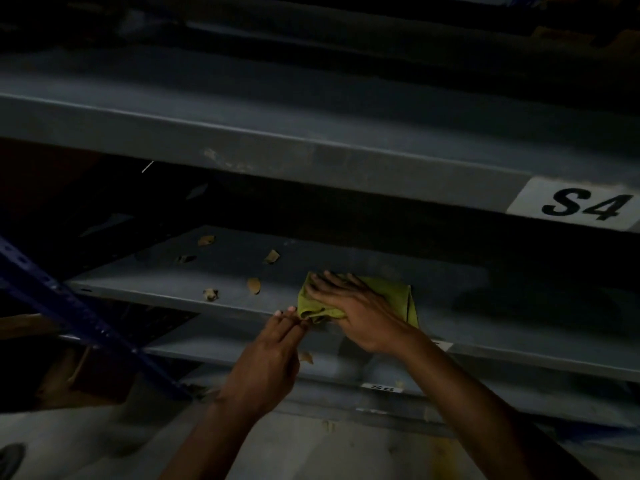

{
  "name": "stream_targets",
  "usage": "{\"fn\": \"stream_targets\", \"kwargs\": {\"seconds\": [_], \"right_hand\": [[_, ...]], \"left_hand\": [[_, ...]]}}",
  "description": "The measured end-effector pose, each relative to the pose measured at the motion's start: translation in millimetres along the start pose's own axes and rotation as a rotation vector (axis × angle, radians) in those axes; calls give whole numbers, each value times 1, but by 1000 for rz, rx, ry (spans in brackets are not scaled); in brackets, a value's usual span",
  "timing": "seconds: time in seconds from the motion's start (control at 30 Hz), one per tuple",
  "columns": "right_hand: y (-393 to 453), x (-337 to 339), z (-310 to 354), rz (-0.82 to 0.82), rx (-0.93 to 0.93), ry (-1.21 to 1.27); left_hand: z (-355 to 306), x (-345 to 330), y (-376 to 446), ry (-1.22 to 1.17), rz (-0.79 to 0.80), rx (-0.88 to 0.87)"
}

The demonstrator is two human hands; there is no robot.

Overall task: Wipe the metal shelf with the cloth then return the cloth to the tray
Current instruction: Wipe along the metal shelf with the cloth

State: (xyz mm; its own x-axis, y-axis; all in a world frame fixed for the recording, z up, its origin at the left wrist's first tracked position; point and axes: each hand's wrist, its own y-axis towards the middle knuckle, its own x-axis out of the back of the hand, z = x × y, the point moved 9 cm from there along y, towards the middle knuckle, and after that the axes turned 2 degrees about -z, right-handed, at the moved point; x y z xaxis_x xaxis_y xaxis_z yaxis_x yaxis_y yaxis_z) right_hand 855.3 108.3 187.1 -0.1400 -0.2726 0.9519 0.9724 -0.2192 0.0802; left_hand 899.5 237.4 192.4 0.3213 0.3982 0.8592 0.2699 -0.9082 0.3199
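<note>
A yellow-green cloth (398, 296) lies bunched on the grey metal shelf (166, 285), near its front edge. My right hand (349, 306) presses flat on top of the cloth, fingers spread toward the left. My left hand (273, 344) hovers just below the shelf's front lip, fingers together, their tips touching the cloth's lower left corner. Several dry brown leaf scraps (254, 285) are scattered on the shelf to the left of the cloth. No tray is in view.
A higher grey shelf beam (311, 157) carries a white label "S4" (585, 204). A blue upright post (69, 306) slants at the left. Lower shelves with a small "S6" label (382, 388) sit beneath. The floor (86, 438) shows at the bottom left.
</note>
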Motion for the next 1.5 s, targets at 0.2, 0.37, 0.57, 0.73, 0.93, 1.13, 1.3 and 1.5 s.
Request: {"fn": "stream_targets", "kwargs": {"seconds": [0.2,0.37,0.57,0.73,0.93,1.13,1.3,1.5], "right_hand": [[14,4,-24,-72,-225,3],[58,6,-37,-73,-325,60],[86,7,-11,-66,-287,187],[76,-11,-11,-41,-184,231],[95,-11,12,70,-53,-34],[92,-20,27,92,79,-24],[89,-20,29,73,61,39],[109,-20,34,110,5,-70]], "left_hand": [[0,-1,1,93,33,-22],[-6,4,3,183,48,-68],[-6,7,2,147,63,-54],[-6,4,3,163,68,-53],[-14,-4,-3,289,80,-102],[-15,-12,-10,306,86,-122],[-13,-12,-13,304,135,-117],[-17,-11,-14,307,165,-113]]}}
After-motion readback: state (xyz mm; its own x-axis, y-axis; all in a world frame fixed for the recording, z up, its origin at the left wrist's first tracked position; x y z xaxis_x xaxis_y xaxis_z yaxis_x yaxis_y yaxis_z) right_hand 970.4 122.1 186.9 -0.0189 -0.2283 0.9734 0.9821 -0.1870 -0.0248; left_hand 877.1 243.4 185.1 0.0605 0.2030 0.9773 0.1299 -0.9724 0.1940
